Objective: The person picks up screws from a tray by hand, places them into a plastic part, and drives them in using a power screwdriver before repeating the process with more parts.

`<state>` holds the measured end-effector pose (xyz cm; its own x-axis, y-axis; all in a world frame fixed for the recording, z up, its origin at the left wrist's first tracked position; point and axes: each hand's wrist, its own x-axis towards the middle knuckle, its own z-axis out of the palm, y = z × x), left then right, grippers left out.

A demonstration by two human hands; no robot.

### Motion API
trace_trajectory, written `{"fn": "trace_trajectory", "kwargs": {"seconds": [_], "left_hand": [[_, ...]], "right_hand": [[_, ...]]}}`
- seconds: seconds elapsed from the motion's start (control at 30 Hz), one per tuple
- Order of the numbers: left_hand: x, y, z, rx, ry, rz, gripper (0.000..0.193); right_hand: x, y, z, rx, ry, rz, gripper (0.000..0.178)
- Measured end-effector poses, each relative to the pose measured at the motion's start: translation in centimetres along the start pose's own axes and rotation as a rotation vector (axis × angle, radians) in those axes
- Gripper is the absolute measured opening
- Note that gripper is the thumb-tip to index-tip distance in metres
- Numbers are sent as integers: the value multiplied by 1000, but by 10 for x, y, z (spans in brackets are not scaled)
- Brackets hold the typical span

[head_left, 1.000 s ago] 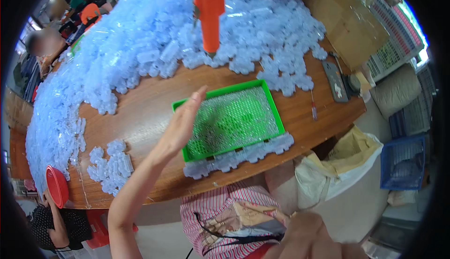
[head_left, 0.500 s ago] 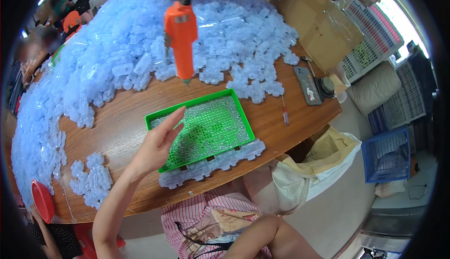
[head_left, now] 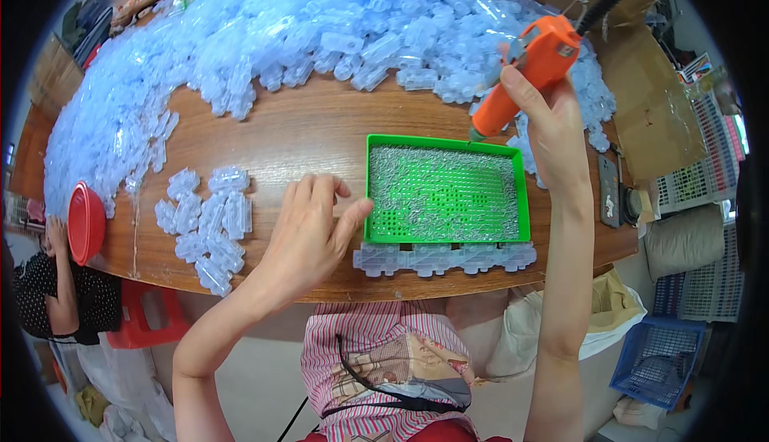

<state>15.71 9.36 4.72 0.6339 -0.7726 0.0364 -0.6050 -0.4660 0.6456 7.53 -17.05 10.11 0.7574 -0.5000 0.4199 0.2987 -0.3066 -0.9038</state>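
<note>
Your right hand [head_left: 557,126] gripping the driver [head_left: 553,51], its tip by the far rim of the tray [head_left: 523,194], your left hand [head_left: 316,222] empty, half-curled, thumb at the tray's left wall, parts [head_left: 444,259] along its near side

Brown wooden table [head_left: 296,118] is spanning your view | pale floor [head_left: 248,358] is showing below you | red plastic seat [head_left: 126,332] is standing to your left

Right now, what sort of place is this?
Likely an assembly workshop: a big heap of translucent bluish plastic parts on the wooden table, a green tray of small metal pieces, and an orange power driver.
</note>
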Motion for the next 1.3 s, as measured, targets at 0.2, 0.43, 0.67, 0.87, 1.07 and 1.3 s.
{"fn": "trace_trajectory", "kwargs": {"seconds": [0.2,0.43,0.67,0.87,1.07,1.3], "left_hand": [[-24,-22,25,-11,-145,-3,58],[-31,-23,36,34,-194,-63,60],[-39,-18,15,-192,-370,-297,61],[-107,-28,49,-666,-330,-207,50],[-132,6,103,-1219,-360,-589,32],[-126,10,113,-1268,-273,-590,28]], "right_hand": [[-7,9,21,9,15,50,36],[-52,-4,43,216,-68,112,31],[-115,-21,53,141,-109,173,52],[-136,-38,63,189,-107,225,65],[-159,-31,68,305,-50,193,77],[-165,-20,75,325,-110,96,77]]}}
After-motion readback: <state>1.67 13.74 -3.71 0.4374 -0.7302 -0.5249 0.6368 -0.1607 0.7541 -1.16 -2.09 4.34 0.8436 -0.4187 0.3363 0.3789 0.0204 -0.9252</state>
